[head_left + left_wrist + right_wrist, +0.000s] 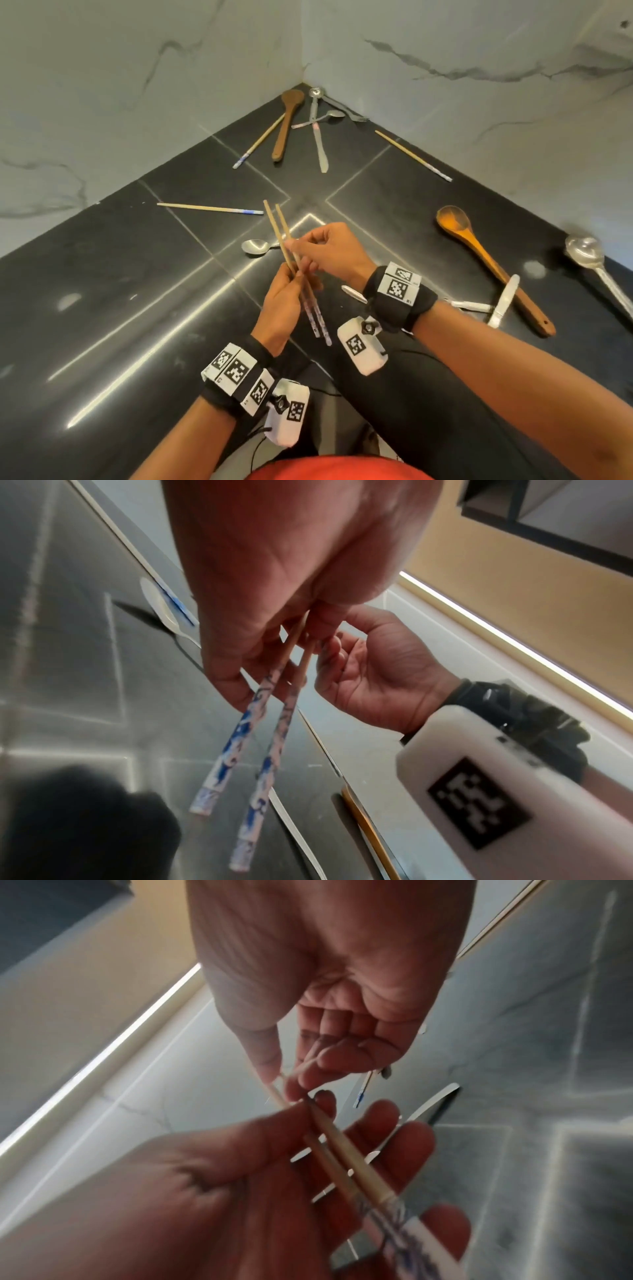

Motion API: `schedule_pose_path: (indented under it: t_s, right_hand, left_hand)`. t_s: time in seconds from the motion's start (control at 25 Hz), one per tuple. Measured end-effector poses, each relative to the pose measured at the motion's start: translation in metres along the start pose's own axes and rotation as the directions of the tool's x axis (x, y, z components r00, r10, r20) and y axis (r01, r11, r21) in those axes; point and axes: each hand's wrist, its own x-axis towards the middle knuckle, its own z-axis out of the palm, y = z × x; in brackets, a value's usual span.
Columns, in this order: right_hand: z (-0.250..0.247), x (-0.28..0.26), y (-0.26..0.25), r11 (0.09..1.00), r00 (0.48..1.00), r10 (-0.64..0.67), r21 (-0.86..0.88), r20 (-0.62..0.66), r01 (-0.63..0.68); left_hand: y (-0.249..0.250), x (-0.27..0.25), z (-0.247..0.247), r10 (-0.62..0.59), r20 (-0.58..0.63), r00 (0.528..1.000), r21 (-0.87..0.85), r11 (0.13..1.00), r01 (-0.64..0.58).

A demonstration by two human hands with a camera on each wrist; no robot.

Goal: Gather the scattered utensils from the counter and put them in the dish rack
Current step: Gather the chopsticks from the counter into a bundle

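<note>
Right now the fingers point(236, 685) of the left hand point(281, 308) are curled round a pair of chopsticks point(298, 270), while the right hand point(329, 250) pinches the same pair higher up with thumb and fingertips, both hands above the dark bench point(137, 291). From the left wrist, the chopsticks' blue-and-white patterned ends point(236, 764) hang clear below the hand; from the right wrist, those ends are blurred, but the plain tan shafts point(346, 1153) crossing the left palm show well. Only the head view takes in the rest: a metal spoon point(255, 246) lying just beyond the chopsticks, a lone chopstick point(209, 208) beyond them to the left, a wooden spoon point(486, 263) well to their right, and more utensils point(308, 123) in the far corner.
</note>
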Motion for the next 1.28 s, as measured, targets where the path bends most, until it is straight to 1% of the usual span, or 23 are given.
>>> schedule_pose_path:
  t_s: [0.12,0.16,0.2,0.24,0.32,0.36,0.4,0.44,0.48,0.64,0.68,0.72,0.8,0.88,0.92,0.96,1.0,1.04,1.12,1.2,1.28]
  right_hand:
    - [0.036,0.062,-0.015,0.988,0.999,-0.035,-0.152,0.028,0.039]
    - [0.042,0.084,-0.019,0.974,0.998,-0.057,-0.220,0.018,0.060]
    - [0.051,0.108,-0.021,0.941,0.996,-0.090,-0.325,0.029,0.095]
    - [0.060,0.130,-0.024,0.870,0.991,-0.114,-0.475,0.070,0.134]
    - [0.078,0.168,-0.025,0.644,0.972,-0.134,-0.728,0.195,0.235]
    - [0.086,0.184,-0.023,0.531,0.960,-0.133,-0.800,0.247,0.279]
    - [0.092,0.195,-0.021,0.448,0.955,-0.116,-0.844,0.274,0.296]
    - [0.097,0.206,-0.018,0.393,0.956,-0.097,-0.871,0.278,0.294]
    - [0.100,0.211,-0.016,0.370,0.959,-0.079,-0.885,0.272,0.282]
    - [0.091,0.220,-0.018,0.396,0.973,-0.020,-0.892,0.229,0.218]
    - [0.086,0.217,-0.019,0.421,0.977,-0.019,-0.885,0.211,0.199]
    - [0.081,0.212,-0.019,0.478,0.982,-0.030,-0.860,0.186,0.177]
    - [0.074,0.196,-0.017,0.639,0.986,-0.108,-0.751,0.128,0.167]
    - [0.076,0.170,-0.018,0.795,0.978,-0.199,-0.573,0.065,0.200]
    - [0.078,0.156,-0.016,0.858,0.975,-0.219,-0.467,0.043,0.213]
    - [0.082,0.141,-0.014,0.901,0.974,-0.223,-0.374,0.036,0.219]
    - [0.086,0.129,-0.010,0.924,0.975,-0.219,-0.310,0.047,0.223]
    - [0.089,0.117,-0.006,0.936,0.975,-0.207,-0.274,0.077,0.220]
    - [0.091,0.105,0.003,0.931,0.972,-0.183,-0.291,0.147,0.220]
    - [0.086,0.111,0.001,0.886,0.962,-0.199,-0.385,0.188,0.259]
    - [0.076,0.135,-0.012,0.814,0.952,-0.224,-0.498,0.208,0.300]
  left_hand:
    - [0.007,0.011,-0.050,-0.028,-0.132,0.991,-0.137,0.991,0.010]
    - [0.009,0.013,-0.064,-0.037,-0.182,0.983,-0.176,0.984,0.004]
    - [0.012,0.015,-0.081,-0.050,-0.231,0.972,-0.219,0.976,-0.002]
    - [0.014,0.017,-0.098,-0.068,-0.267,0.961,-0.264,0.965,-0.005]
    - [0.018,0.019,-0.128,-0.101,-0.295,0.950,-0.352,0.936,-0.010]
    - [0.020,0.020,-0.141,-0.114,-0.301,0.947,-0.391,0.920,-0.013]
    - [0.022,0.021,-0.151,-0.128,-0.305,0.944,-0.424,0.905,-0.014]
    - [0.024,0.023,-0.159,-0.140,-0.307,0.941,-0.454,0.891,-0.015]
    - [0.026,0.026,-0.165,-0.153,-0.306,0.940,-0.479,0.878,-0.013]
    - [0.030,0.042,-0.173,-0.188,-0.280,0.941,-0.527,0.850,0.013]
    - [0.030,0.048,-0.173,-0.188,-0.272,0.944,-0.525,0.851,0.018]
    - [0.031,0.053,-0.171,-0.190,-0.268,0.945,-0.523,0.852,0.023]
    - [0.033,0.063,-0.165,-0.197,-0.262,0.945,-0.531,0.847,0.029]
    - [0.035,0.074,-0.157,-0.207,-0.256,0.944,-0.554,0.832,0.032]
    - [0.036,0.079,-0.153,-0.213,-0.250,0.944,-0.577,0.816,0.031]
    - [0.036,0.084,-0.148,-0.215,-0.244,0.946,-0.603,0.797,0.025]
    - [0.037,0.088,-0.143,-0.206,-0.241,0.948,-0.619,0.785,0.013]
    - [0.038,0.093,-0.138,-0.191,-0.242,0.951,-0.624,0.781,-0.002]
    - [0.040,0.098,-0.133,-0.152,-0.247,0.957,-0.612,0.791,-0.033]
    - [0.042,0.101,-0.134,-0.128,-0.258,0.958,-0.568,0.822,-0.043]
    - [0.043,0.104,-0.139,-0.150,-0.274,0.950,-0.553,0.833,-0.028]
